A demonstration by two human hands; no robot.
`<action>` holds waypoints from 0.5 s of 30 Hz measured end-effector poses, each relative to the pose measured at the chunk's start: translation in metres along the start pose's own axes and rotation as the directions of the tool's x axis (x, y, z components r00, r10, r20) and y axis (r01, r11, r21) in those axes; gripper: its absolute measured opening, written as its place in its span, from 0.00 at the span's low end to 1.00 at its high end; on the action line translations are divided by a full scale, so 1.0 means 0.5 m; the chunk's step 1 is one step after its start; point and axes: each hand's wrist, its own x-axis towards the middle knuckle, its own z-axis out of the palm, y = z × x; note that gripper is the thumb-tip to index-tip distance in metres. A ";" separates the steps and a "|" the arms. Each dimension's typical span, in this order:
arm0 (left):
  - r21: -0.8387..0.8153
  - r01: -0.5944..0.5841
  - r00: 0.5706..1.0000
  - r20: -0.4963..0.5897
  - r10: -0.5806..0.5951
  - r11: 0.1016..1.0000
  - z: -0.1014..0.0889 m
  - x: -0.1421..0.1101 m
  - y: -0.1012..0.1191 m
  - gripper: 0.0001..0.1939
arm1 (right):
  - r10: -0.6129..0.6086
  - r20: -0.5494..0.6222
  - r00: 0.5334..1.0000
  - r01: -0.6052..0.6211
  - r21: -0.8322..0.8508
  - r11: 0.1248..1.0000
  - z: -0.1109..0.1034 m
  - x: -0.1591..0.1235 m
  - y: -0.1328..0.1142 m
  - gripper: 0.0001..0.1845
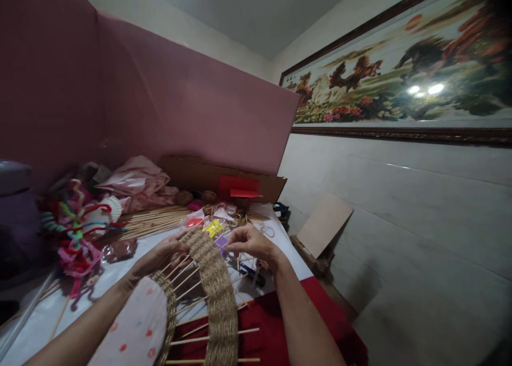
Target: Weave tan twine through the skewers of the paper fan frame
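A curved woven band of brown twisted cord (219, 288) runs over thin wooden sticks (190, 340) that fan out from a rounded, cord-edged panel of white cloth with red flowers (140, 312). My left hand (174, 251) grips the far end of this woven piece, its fingers partly behind the sticks. Just right of the band's far end, my right hand (254, 243) has thumb and fingers pinched close to a stick tip. Whatever lies in that pinch is too small to make out. Dark-handled pliers or scissors (254, 275) lie below my right hand.
Pipe cleaners (80, 222), a bundle of long sticks (154, 222), pink cloth (136, 182) and a red card (240, 187) crowd the table's left and back. Red cloth (320, 307) covers the near right. A board (326, 224) leans by the wall.
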 end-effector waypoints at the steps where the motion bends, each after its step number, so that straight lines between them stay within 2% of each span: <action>1: 0.010 -0.005 1.000 -0.009 0.005 1.000 0.000 -0.001 0.003 0.37 | -0.004 -0.012 1.000 0.004 0.013 1.000 -0.001 0.000 0.000 0.16; 8: 0.031 -0.025 0.999 -0.027 0.026 0.999 0.007 -0.008 0.020 0.40 | 0.009 -0.148 0.989 0.003 0.077 0.997 -0.004 -0.002 -0.007 0.13; 12: 0.006 -0.010 1.000 -0.021 0.010 1.000 -0.005 -0.006 0.014 0.38 | 0.091 -0.055 0.994 -0.084 0.124 0.989 -0.005 -0.003 0.001 0.11; 15: -0.048 -0.030 1.000 -0.009 0.030 0.998 -0.008 -0.007 0.011 0.38 | 0.104 0.023 0.994 -0.106 0.173 0.979 -0.003 -0.001 0.014 0.11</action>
